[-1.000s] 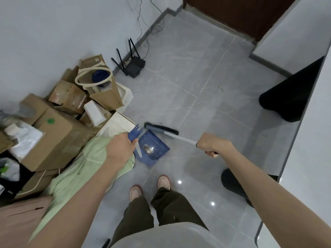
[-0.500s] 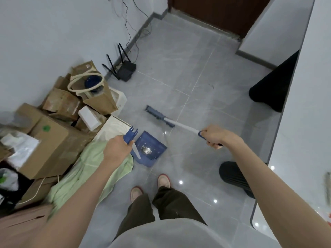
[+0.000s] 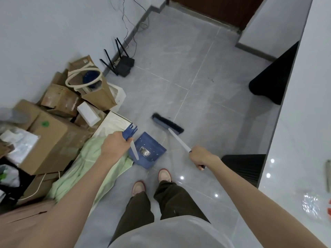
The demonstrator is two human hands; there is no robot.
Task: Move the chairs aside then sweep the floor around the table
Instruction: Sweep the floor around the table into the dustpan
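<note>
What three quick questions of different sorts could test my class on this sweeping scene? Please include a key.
1. True or false: the right hand grips the handle of the broom.
2. Multiple choice: the dustpan is held by its long handle in A) the left hand, B) the right hand, C) neither hand.
3. Fill in the gap: the cloth lying on the floor to the left of the dustpan is pale ___.

Key: 1 true; 2 A; 3 green.
</note>
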